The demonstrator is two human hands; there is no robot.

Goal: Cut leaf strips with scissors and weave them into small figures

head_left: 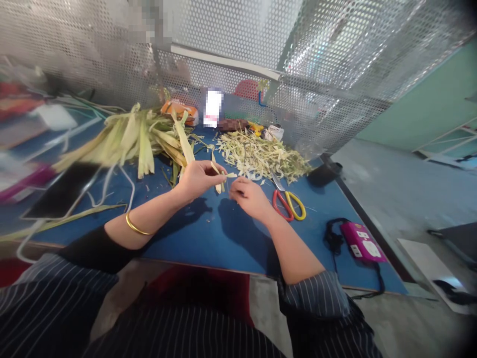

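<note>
My left hand (197, 180) is closed in a pinch on a short pale-yellow leaf strip (219, 180) above the blue table (208, 238). My right hand (249, 196) is closed too, fingers curled at the other end of the same strip, the two hands almost touching. A gold bangle sits on my left wrist. Behind my left hand lies a bundle of long green-yellow leaves (130, 139). Behind my right hand is a heap of cut leaf scraps (261, 156).
Scissors with red and yellow handles (287, 201) lie just right of my right hand. A pink power strip (361, 242) with a black cable sits near the table's right edge. A dark phone or tablet (61, 191) lies at left. A perforated metal screen (316, 104) backs the table.
</note>
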